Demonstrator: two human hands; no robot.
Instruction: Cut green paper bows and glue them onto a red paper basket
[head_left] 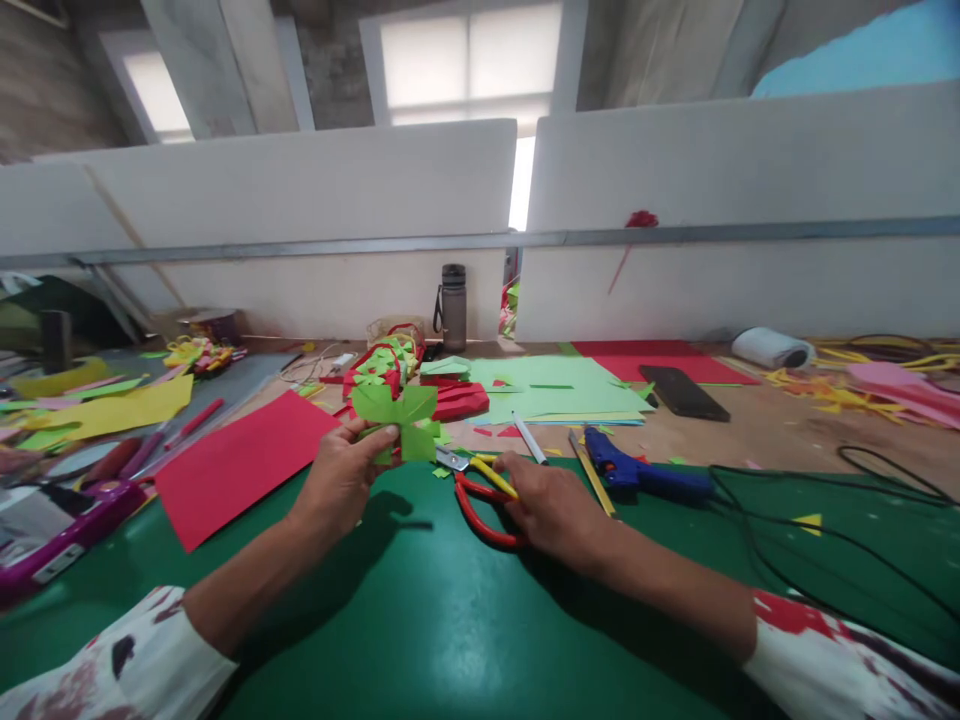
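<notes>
My left hand [341,470] pinches a light green paper cutout [409,420] with several petal-like lobes, held up above the green mat [450,620]. In my right hand [551,505] is a pair of scissors [484,530] with red and yellow handles. Their blades point left toward the cutout, and the tips lie close to its right lower edge; whether they touch it I cannot tell. Small green scraps [441,472] lie under the blades. Just beyond my right hand are a white pen [529,438] and a yellow pencil-like stick [592,475].
Red paper [244,465] lies left, beside a purple tool [71,540]. A blue glue gun [645,475] with a black cord sits right, near a phone [684,392]. Behind are green sheets [555,385], a bottle [453,310] and a white partition [300,190].
</notes>
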